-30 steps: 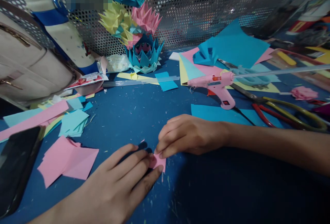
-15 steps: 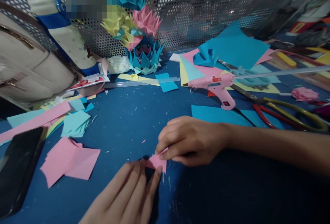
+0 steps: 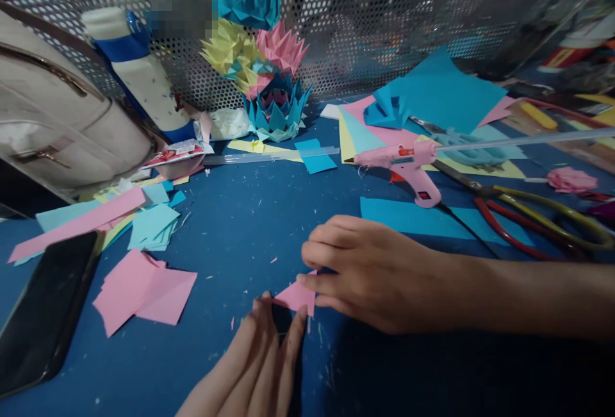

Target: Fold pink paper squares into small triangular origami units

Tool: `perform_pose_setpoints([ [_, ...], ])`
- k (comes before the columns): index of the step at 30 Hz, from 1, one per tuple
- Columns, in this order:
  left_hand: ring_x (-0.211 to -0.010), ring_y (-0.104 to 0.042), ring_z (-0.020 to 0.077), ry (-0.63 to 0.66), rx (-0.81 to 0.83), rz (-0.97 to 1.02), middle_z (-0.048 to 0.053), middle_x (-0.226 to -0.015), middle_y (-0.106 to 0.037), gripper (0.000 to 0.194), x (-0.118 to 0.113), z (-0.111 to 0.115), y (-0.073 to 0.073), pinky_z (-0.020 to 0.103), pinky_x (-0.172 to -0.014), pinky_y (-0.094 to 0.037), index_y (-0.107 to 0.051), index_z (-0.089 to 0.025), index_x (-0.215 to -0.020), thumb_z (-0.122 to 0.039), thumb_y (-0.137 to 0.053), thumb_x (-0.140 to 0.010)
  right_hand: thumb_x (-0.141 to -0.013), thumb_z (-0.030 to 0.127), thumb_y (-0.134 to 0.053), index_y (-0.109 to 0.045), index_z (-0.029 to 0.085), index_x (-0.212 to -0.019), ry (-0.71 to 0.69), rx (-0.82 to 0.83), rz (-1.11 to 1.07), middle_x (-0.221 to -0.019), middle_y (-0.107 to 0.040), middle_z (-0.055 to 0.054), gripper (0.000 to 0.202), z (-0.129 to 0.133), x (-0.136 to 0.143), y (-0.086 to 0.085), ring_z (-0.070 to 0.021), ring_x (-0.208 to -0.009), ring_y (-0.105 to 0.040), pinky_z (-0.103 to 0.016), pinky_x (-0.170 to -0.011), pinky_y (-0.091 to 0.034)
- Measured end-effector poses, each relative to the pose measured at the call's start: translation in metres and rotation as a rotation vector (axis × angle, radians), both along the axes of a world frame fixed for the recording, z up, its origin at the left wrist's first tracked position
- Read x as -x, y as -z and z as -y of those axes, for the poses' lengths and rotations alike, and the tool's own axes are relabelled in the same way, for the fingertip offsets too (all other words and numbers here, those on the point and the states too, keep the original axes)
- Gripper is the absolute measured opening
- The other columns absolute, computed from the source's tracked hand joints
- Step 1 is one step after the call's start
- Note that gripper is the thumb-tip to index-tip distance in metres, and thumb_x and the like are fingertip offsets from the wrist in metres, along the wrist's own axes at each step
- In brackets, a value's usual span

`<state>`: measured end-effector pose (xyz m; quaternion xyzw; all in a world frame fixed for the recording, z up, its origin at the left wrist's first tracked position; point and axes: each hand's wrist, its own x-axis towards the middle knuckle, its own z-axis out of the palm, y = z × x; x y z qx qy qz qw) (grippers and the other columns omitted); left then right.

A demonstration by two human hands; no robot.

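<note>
taking the pink paper as the middle of the clock: it lies flat on the blue table, roughly three-cornered, with a hand on either side. the left hand comes in from 7 o'clock, fingers drawn together at the paper's 9 o'clock corner, thumb set apart on its near edge; whether it pinches the paper or only presses it down, i cannot tell. the right hand, at 3 o'clock, seems to pinch the paper by its 1 o'clock corner between forefinger and thumb, other fingers curled.

as for progress, this piece looks folded at least once, judging by its shape; how many folds it has is hidden, and its edges look only partly settled, so i take it to be mid-fold. done already: several spiky paper flowers, blue, yellow and pink, grouped towards 12. left over, by the look of it: pink squares at 9 and aqua squares near 10, both lying loose with no folds that i can see. the glue gun rests between 1 and 2, and the scissors lie at 2, neither in a hand. the phone lies at 9, beyond the pink squares.
</note>
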<state>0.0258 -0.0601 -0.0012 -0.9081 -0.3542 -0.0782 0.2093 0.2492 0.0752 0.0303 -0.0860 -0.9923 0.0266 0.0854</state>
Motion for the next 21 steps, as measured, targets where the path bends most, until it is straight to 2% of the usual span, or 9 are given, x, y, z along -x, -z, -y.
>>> perform_pose_setpoints([
  [3,-0.117,-0.058,0.0282,0.018,-0.013,0.015,0.01,-0.113,-0.071,0.04,0.0,0.001,0.002,0.042,-0.118,-0.022,-0.062,-0.008,-0.128,-0.023,-0.052,-0.093,-0.091,0.028,-0.059,-0.067,0.02,-0.087,0.043,-0.054,0.086,-0.084,-0.062,-0.006,0.012,0.003,-0.009,-0.011,-0.0215,-0.077,-0.048,-0.039,-0.069,-0.033],
  [7,-0.115,-0.058,0.0271,0.037,-0.018,0.048,0.01,-0.116,-0.07,0.037,0.002,-0.003,0.0,0.041,-0.116,-0.023,-0.063,-0.009,-0.126,-0.017,-0.047,-0.093,-0.09,0.027,-0.06,-0.066,0.02,-0.08,0.053,-0.082,0.138,-0.077,-0.061,-0.006,0.014,0.005,-0.013,-0.013,-0.0218,-0.075,-0.047,-0.037,-0.064,-0.03],
  [9,-0.108,-0.061,0.0254,0.064,0.002,0.099,0.011,-0.11,-0.071,0.038,0.005,-0.013,-0.004,0.042,-0.11,-0.03,-0.062,-0.009,-0.125,-0.014,-0.039,-0.096,-0.091,0.025,-0.059,-0.063,0.019,-0.074,0.066,-0.05,0.148,-0.073,-0.06,-0.005,0.018,0.003,-0.011,-0.011,-0.0205,-0.071,-0.046,-0.036,-0.061,-0.027],
  [11,-0.088,-0.063,0.0223,0.103,0.017,0.202,0.009,-0.092,-0.071,0.032,0.008,-0.027,-0.007,0.043,-0.101,-0.036,-0.065,-0.009,-0.117,-0.013,-0.039,-0.098,-0.095,0.024,-0.054,-0.06,0.019,-0.07,0.081,-0.013,0.126,-0.07,-0.058,-0.004,0.026,-0.002,-0.007,-0.007,-0.0187,-0.067,-0.045,-0.034,-0.06,-0.026],
  [13,-0.075,-0.059,0.0175,0.102,0.116,0.338,0.003,-0.083,-0.068,0.016,0.012,-0.042,-0.009,0.043,-0.095,-0.039,-0.066,-0.015,-0.1,-0.019,-0.05,-0.1,-0.103,0.033,-0.043,-0.06,0.018,-0.075,0.08,-0.015,0.017,-0.076,-0.061,-0.004,0.036,-0.01,-0.004,-0.001,-0.0172,-0.069,-0.047,-0.033,-0.062,-0.027],
  [15,-0.078,-0.058,0.0178,0.045,0.342,0.471,0.002,-0.087,-0.066,0.018,0.015,-0.054,-0.01,0.04,-0.088,-0.04,-0.062,-0.017,-0.095,-0.032,-0.055,-0.1,-0.104,0.047,-0.039,-0.061,0.017,-0.088,-0.022,0.035,-0.024,-0.083,-0.063,-0.004,0.041,-0.019,-0.002,0.007,-0.0168,-0.075,-0.05,-0.031,-0.062,-0.028],
  [16,-0.08,-0.057,0.0181,0.017,0.39,0.482,0.002,-0.089,-0.065,0.022,0.016,-0.058,-0.009,0.037,-0.082,-0.041,-0.061,-0.017,-0.095,-0.039,-0.058,-0.098,-0.103,0.052,-0.038,-0.061,0.017,-0.091,-0.087,0.077,-0.027,-0.086,-0.063,-0.004,0.043,-0.023,-0.001,0.011,-0.0166,-0.078,-0.051,-0.03,-0.062,-0.028],
  [18,-0.08,-0.056,0.0179,-0.023,0.454,0.506,0.002,-0.087,-0.064,0.025,0.016,-0.063,-0.008,0.034,-0.077,-0.04,-0.059,-0.018,-0.092,-0.043,-0.061,-0.096,-0.1,0.059,-0.04,-0.059,0.017,-0.093,-0.129,0.129,-0.035,-0.087,-0.063,-0.004,0.047,-0.028,0.001,0.019,-0.0163,-0.078,-0.051,-0.029,-0.063,-0.03],
  [21,-0.077,-0.054,0.0169,-0.058,0.484,0.526,0.0,-0.083,-0.062,0.022,0.014,-0.065,-0.006,0.033,-0.075,-0.038,-0.057,-0.018,-0.086,-0.036,-0.058,-0.098,-0.104,0.053,-0.034,-0.058,0.017,-0.093,-0.122,0.166,-0.073,-0.087,-0.062,-0.004,0.044,-0.028,0.003,0.026,-0.0162,-0.077,-0.049,-0.029,-0.066,-0.031],
])
